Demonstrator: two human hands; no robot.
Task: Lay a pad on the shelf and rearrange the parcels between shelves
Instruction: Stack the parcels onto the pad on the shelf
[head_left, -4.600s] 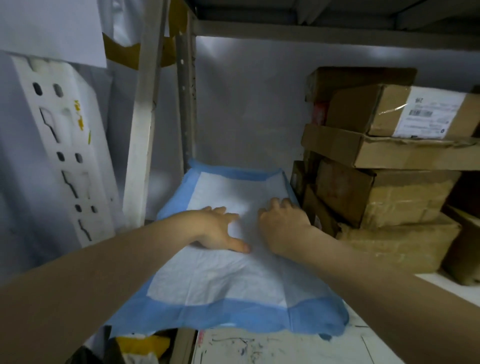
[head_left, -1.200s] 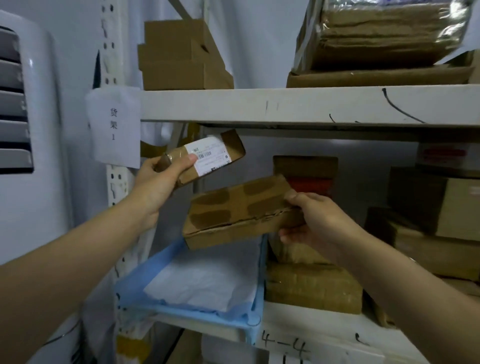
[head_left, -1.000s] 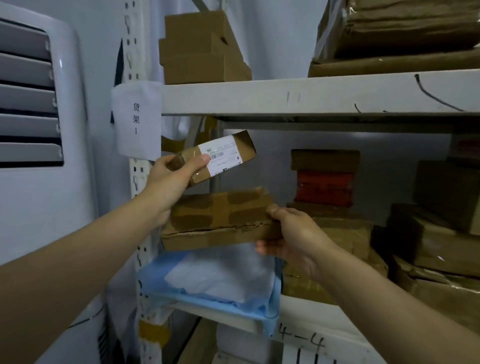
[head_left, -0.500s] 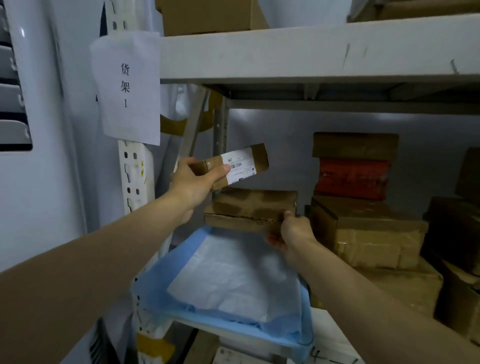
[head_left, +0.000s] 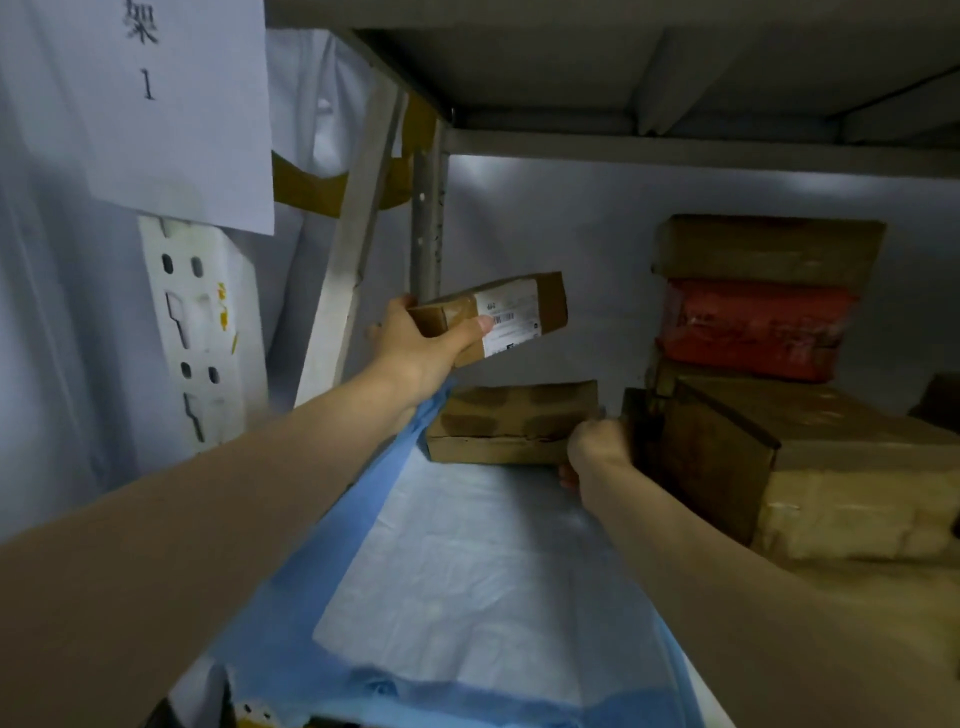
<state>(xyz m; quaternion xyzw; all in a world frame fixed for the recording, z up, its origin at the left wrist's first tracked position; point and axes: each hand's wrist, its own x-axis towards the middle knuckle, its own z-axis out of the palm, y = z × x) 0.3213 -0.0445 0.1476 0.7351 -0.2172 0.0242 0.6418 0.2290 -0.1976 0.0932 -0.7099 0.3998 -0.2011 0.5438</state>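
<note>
Flat parcel (head_left: 511, 423) rests at the back of the pad (head_left: 467, 561), right hand (head_left: 597, 452) gripping its right end; left hand (head_left: 426, 343) holds a small labelled parcel (head_left: 498, 317) above it; best settle it gently, lest the pad ruck

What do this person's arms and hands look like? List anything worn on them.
Both are bare. The left hand and right hand wear no gloves, and no ring shows. The left forearm and right forearm are uncovered to the frame edge: no sleeve, watch or wristband in view. Dim light hides any small marks.
</note>
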